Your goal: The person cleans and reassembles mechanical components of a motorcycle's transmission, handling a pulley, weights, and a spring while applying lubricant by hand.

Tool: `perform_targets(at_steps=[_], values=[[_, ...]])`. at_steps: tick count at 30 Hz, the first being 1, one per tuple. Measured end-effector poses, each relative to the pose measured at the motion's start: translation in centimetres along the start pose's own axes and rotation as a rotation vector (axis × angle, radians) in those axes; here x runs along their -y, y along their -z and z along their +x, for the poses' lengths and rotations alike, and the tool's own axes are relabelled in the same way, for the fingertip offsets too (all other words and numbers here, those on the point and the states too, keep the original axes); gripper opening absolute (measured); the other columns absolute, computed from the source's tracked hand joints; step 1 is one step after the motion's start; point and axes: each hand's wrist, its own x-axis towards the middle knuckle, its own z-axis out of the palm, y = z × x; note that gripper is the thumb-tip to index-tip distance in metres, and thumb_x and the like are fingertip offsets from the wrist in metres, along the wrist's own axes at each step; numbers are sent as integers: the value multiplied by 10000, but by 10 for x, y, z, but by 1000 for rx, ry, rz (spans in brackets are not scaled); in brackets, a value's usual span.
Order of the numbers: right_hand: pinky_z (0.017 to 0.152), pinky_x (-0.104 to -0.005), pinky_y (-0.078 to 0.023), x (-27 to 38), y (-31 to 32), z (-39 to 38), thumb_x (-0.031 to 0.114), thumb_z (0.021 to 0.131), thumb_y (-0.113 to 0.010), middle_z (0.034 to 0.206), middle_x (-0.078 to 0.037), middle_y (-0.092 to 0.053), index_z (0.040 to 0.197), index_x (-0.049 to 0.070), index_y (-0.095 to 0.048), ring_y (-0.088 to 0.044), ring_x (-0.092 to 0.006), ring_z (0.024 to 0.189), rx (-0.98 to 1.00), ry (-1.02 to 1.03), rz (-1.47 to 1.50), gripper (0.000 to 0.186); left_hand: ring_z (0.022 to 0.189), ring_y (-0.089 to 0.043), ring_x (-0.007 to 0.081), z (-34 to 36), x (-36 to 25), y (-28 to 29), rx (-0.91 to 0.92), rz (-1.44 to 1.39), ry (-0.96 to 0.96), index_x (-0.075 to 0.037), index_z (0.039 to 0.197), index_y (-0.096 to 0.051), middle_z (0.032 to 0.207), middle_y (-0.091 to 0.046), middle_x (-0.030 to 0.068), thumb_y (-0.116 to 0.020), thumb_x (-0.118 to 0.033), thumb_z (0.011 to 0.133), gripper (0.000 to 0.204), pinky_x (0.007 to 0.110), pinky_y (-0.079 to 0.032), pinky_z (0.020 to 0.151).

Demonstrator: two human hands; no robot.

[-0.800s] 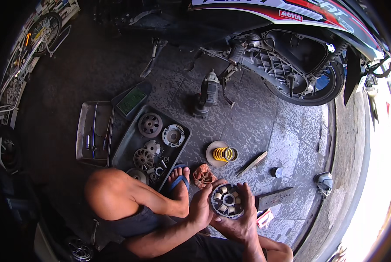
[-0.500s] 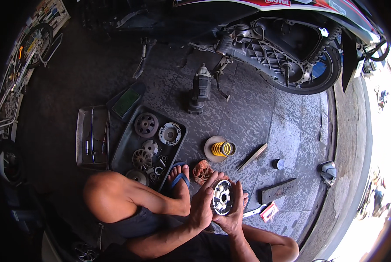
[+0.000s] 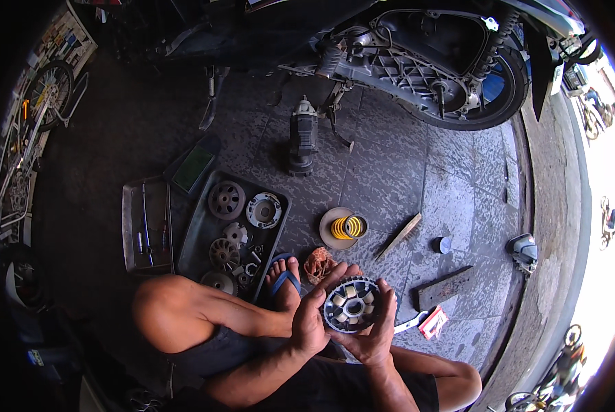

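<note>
Between my two hands I hold a variator [image 3: 353,309], a round toothed metal part with several pale rollers set around its centre hole. My left hand [image 3: 312,320] grips its left rim, and my right hand [image 3: 377,336] grips its right and lower rim. The roller side faces up toward me. Just beyond my hands a crumpled reddish rag [image 3: 318,265] lies on the floor. Past that, a yellow coil spring [image 3: 347,227] rests on a round pulley plate [image 3: 328,240].
A dark tray [image 3: 269,242] with clutch and pulley parts stands left, beside a smaller tool tray [image 3: 127,226]. An impact wrench [image 3: 303,137] stands ahead, below the scooter [image 3: 417,75]. Right lie a brush [image 3: 399,237], a dark block [image 3: 445,288], a wrench [image 3: 410,322] and a small cup [image 3: 442,244].
The variator has tipped from a steep slant to face me more fully, so its rollers show plainly. Both hands have turned with it, still holding its rim. The view has shifted slightly.
</note>
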Motion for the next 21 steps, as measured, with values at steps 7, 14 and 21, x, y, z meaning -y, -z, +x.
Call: perform_targets(at_steps=[7,14,21], values=[[1116,-485,-361,9,3,2,578,644,-891,1494,-257,-362,1534,-58,-176,-430,-403,1351,-201,303,-358,1307,1375,-476,325,0,-4,6,288,96,-27,11,1522,-346,1510,-450,220,-343,-410,1037,642,437,-363,1163],[1142,-493,-332,9,4,-2,540,666,-897,1523,-258,-301,1545,-51,-110,-384,-391,1394,-205,326,-335,1319,1385,-465,334,-7,-10,6,414,151,-35,57,1496,-368,1509,-452,221,-353,-359,1051,609,441,-364,1159],[1136,-459,-351,4,-1,-8,453,647,-929,1535,-244,-301,1560,-46,-80,-407,-350,1378,-104,-61,137,1343,1404,-433,277,-8,7,5,-160,274,16,35,1514,-340,1528,-416,196,-364,-356,1041,614,421,-300,1190]])
